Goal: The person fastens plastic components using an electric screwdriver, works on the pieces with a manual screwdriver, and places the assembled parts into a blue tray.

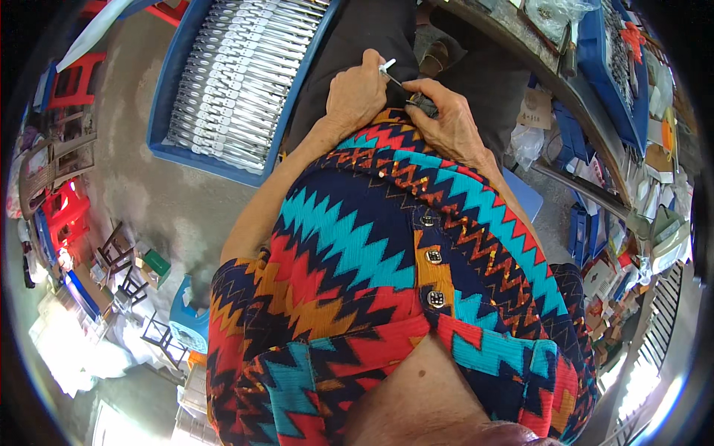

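Note:
Over my lap, my left hand (pixel 358 91) is closed around a slim metal piece with a white end (pixel 387 65), which sticks out past the fingertips. A thin shaft slants from there toward my right hand (pixel 450 115). The thumb and forefinger of that hand are pinched at the shaft's other side, by a dark, greyish bit (pixel 424 102) whose kind I cannot make out. To the left of my left forearm, a blue tray (pixel 219 172) holds several rows of slim, shiny metal pieces (pixel 230 89) with rounded, holed ends, packed side by side.
On the right runs a workbench edge (pixel 569 93), with another blue tray (pixel 606 82) of metal parts and plastic bags on it. Red stools (pixel 78 80) and a blue plastic stool (pixel 190 320) stand on the floor at left. Boxes and clutter line the right side.

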The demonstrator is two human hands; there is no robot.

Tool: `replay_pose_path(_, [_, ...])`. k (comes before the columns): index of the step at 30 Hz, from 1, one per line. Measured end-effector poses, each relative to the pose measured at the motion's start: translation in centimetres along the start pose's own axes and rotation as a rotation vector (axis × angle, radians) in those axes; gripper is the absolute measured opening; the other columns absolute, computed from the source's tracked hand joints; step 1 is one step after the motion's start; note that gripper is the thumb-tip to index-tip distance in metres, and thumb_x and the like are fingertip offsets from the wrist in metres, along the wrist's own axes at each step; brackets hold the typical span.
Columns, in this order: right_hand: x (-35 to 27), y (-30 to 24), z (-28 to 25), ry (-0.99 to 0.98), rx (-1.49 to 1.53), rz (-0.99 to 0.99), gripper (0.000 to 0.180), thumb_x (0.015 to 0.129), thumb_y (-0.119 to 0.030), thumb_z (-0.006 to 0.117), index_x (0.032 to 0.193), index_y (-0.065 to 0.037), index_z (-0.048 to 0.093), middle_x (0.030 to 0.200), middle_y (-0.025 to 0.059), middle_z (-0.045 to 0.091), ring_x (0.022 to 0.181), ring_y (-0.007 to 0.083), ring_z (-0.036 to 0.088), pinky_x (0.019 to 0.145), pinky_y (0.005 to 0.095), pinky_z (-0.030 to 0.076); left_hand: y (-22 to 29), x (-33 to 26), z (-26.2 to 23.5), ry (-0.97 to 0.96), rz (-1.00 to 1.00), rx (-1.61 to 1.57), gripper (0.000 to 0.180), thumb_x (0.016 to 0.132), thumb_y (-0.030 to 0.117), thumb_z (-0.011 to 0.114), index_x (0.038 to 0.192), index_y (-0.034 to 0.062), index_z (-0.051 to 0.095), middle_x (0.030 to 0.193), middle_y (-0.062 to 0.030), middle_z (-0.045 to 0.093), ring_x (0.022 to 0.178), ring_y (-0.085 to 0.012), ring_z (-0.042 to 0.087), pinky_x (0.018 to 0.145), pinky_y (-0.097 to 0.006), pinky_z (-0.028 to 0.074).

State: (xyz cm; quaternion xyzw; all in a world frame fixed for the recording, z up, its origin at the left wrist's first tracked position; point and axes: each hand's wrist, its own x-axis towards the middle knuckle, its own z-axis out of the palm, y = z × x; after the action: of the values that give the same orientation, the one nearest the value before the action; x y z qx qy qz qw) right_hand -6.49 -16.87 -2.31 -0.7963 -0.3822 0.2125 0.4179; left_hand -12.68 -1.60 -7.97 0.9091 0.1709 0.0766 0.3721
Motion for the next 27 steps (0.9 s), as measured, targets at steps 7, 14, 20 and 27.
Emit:
replay_pose_path(7, [0.4, -1.0, -0.6, -0.047, -0.321, -0.168, 0.024, 0.072, -0.003, 0.056, 0.095, -0.002, 0.053, 0.08, 0.0173, 0.055, 0.071, 0.0325, 0.058, 0.063, 0.0396, 0.048, 0.4, 0.0, -0.2, -0.027, 0.014, 0.025, 0.021, 0.083, 0.019, 0.05, 0.097, 0.0055, 0.042, 0.071, -0.0206, 0.06, 0.069, -0.0396, 0.059, 0.063, -0.047, 0.045])
replay_pose_path(14, [0.7, -3.0, -0.5, -0.163, -0.705, -0.358, 0.023, 0.067, 0.0, 0.056, 0.089, 0.002, 0.052, 0.081, 0.0166, 0.054, 0.073, 0.0329, 0.059, 0.061, 0.0389, 0.051, 0.1, -0.2, 0.2, -0.028, 0.05, 0.086, 0.021, 0.084, 0.019, 0.048, 0.097, 0.0056, 0.041, 0.066, -0.0182, 0.06, 0.065, -0.0359, 0.06, 0.06, -0.045, 0.047])
replay_pose_path(20, [0.8, -3.0, -0.4, -0.23, -0.707, -0.292, 0.026, 0.066, -0.002, 0.058, 0.09, 0.005, 0.052, 0.081, 0.0206, 0.054, 0.071, 0.0342, 0.06, 0.058, 0.0384, 0.051, 0.4, -0.4, 0.3, -0.01, 0.103, 0.107, 0.02, 0.083, 0.018, 0.049, 0.094, 0.0046, 0.04, 0.066, -0.0186, 0.06, 0.061, -0.0362, 0.06, 0.055, -0.045, 0.047])
replay_pose_path(27, [0.8, -2.7, 0.5, -0.209, -0.67, -0.148, 0.022, 0.068, -0.005, 0.055, 0.089, 0.002, 0.052, 0.075, 0.0232, 0.055, 0.062, 0.0374, 0.058, 0.056, 0.0434, 0.048, 0.1, -0.8, 0.5, 0.036, 0.108, 0.09, 0.018, 0.08, 0.015, 0.051, 0.09, 0.0036, 0.04, 0.068, -0.0194, 0.06, 0.059, -0.0384, 0.059, 0.053, -0.046, 0.047])
